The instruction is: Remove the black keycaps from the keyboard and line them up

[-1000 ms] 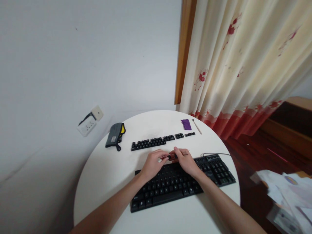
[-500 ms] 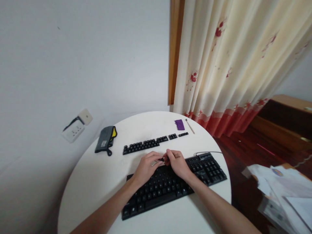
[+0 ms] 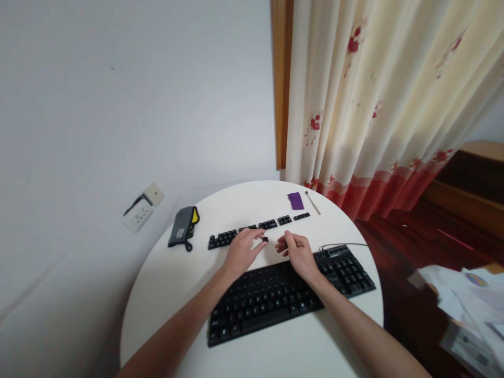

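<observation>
A black keyboard [image 3: 291, 296] lies on the round white table [image 3: 169, 283], its cable running off to the right. Behind it, loose black keycaps [image 3: 224, 238] are laid out in a row. My left hand [image 3: 241, 253] reaches over that row and pinches a small black keycap [image 3: 265, 239] between thumb and fingertip. My right hand [image 3: 299, 253] hovers just past the keyboard's far edge, a little to the right of the left hand. Its fingers are curled inward, and what they hold, if anything, is hidden.
A grey and yellow pouch [image 3: 182, 227] lies at the table's back left. A purple cloth [image 3: 295, 200] and a thin stick [image 3: 312, 202] lie at the back. A wall socket [image 3: 137, 215] is on the left, a curtain [image 3: 374, 105] behind, and papers [image 3: 464, 299] at the right.
Both hands have left the keyboard's top edge. My left hand has moved forward to the row of loose keycaps with a keycap in its fingertips, and the hands have come apart.
</observation>
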The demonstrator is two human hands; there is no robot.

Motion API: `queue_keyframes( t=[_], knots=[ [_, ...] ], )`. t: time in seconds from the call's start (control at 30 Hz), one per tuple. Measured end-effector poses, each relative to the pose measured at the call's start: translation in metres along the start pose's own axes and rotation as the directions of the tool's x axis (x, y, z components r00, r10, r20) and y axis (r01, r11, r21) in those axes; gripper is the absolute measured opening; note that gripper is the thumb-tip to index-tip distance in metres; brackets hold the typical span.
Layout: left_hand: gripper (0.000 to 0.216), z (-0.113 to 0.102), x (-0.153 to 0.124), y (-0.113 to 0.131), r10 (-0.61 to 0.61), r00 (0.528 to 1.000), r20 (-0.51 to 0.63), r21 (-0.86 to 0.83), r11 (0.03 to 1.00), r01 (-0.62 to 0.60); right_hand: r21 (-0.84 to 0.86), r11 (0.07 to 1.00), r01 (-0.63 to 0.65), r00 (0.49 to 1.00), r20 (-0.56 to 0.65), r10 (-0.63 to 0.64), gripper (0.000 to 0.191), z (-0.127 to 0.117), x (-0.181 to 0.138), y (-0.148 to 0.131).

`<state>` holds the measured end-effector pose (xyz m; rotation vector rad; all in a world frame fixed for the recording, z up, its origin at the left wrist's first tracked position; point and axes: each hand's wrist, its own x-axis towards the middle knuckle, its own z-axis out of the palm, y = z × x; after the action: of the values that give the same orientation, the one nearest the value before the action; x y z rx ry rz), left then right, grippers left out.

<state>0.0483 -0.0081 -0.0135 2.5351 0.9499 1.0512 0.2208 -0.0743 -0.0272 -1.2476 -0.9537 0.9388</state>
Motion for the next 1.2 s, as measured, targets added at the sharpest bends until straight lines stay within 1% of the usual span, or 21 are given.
queue_keyframes(
  t=[0.03, 0.1, 0.17, 0.2, 0.3, 0.4, 0.6, 0.73, 0.87, 1.07, 1.2],
  knots=[
    [0.021, 0.002, 0.010, -0.004, -0.015, 1.000, 0.020, 0.033, 0.999, 0.015, 0.001, 1.000, 0.015, 1.000, -0.019, -0.015, 0.052, -0.002, 0.002, -0.001],
    [0.012, 0.009, 0.027, -0.013, -0.017, 0.995, 0.100, 0.106, 0.994, 0.006, 0.004, 0.999, 0.034, 0.998, -0.056, -0.034, 0.052, -0.007, 0.006, -0.002],
    [0.010, 0.019, 0.039, -0.019, -0.041, 0.985, 0.167, 0.171, 0.985, 0.012, 0.009, 0.999, 0.047, 0.995, -0.089, -0.046, 0.052, -0.011, 0.009, -0.002],
    [0.009, 0.025, 0.042, -0.021, -0.056, 0.979, 0.196, 0.207, 0.978, 0.014, 0.011, 0.999, 0.053, 0.993, -0.103, -0.051, 0.052, -0.012, 0.010, -0.002],
    [0.009, 0.037, 0.042, -0.028, -0.082, 0.971, 0.226, 0.276, 0.961, 0.017, 0.021, 0.997, 0.074, 0.989, -0.129, -0.070, 0.052, -0.015, 0.012, -0.003],
    [0.008, 0.043, 0.037, -0.032, -0.108, 0.970, 0.216, 0.297, 0.954, 0.040, 0.030, 0.996, 0.089, 0.987, -0.135, -0.084, 0.052, -0.016, 0.012, -0.005],
    [0.007, 0.045, 0.032, -0.035, -0.177, 0.976, 0.130, 0.324, 0.938, 0.127, 0.026, 0.995, 0.098, 0.988, -0.121, -0.094, 0.052, -0.015, 0.011, -0.005],
    [0.024, 0.045, 0.031, -0.034, -0.190, 0.978, 0.087, 0.327, 0.933, 0.152, 0.015, 0.995, 0.098, 0.989, -0.109, -0.096, 0.053, -0.015, 0.010, -0.006],
    [0.038, 0.045, 0.031, -0.032, -0.209, 0.975, 0.077, 0.333, 0.927, 0.173, 0.005, 0.996, 0.092, 0.989, -0.112, -0.091, 0.055, -0.015, 0.010, -0.006],
    [0.043, 0.045, 0.031, -0.031, -0.245, 0.968, 0.063, 0.348, 0.914, 0.209, 0.006, 0.996, 0.085, 0.992, -0.098, -0.084, 0.054, -0.015, 0.011, -0.003],
    [0.045, 0.044, 0.030, -0.032, -0.244, 0.967, 0.068, 0.350, 0.914, 0.206, 0.014, 0.996, 0.088, 0.991, -0.100, -0.086, 0.053, -0.015, 0.012, -0.002]
  ],
)
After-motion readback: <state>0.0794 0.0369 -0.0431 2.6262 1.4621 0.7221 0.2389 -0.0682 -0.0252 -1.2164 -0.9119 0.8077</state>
